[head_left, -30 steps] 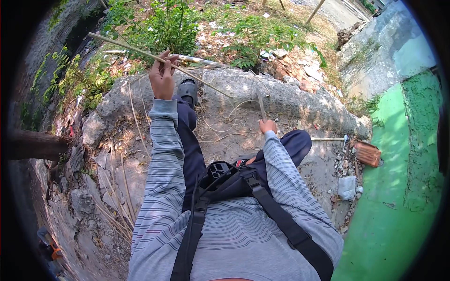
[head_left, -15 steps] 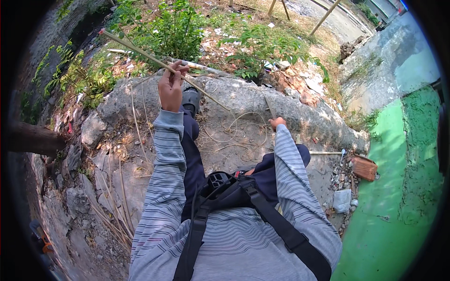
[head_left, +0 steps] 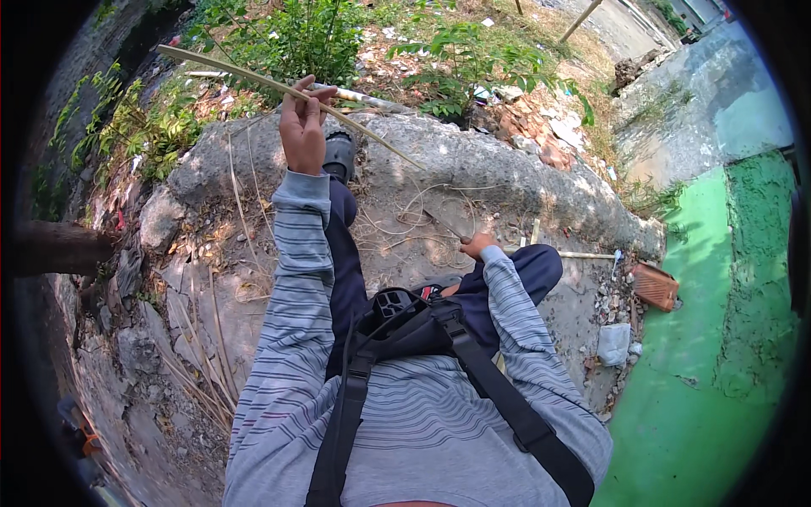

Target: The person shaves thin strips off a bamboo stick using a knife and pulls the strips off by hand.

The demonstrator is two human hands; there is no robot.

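Strip left, knife right, ledge ahead
The long strip (head_left: 228, 69), in the left fingers (head_left: 312, 112), slants across the ledge's (head_left: 515, 173) left part; the knife (head_left: 446, 226), in the right fingers (head_left: 467, 245), points forward-left, on the near side of the ledge. Curled shavings (head_left: 405, 223) lie on the ground (head_left: 393, 266) between them. Plants (head_left: 317, 42) stand beyond the ledge. A trunk (head_left: 63, 252) lies at far left, loose strips (head_left: 223, 346) left of the left sleeve (head_left: 302, 228). Rightward, a block (head_left: 655, 286) lies farther out than a packet (head_left: 613, 344).

Smooth woody strip (head_left: 245, 74), rough ledge (head_left: 473, 154)
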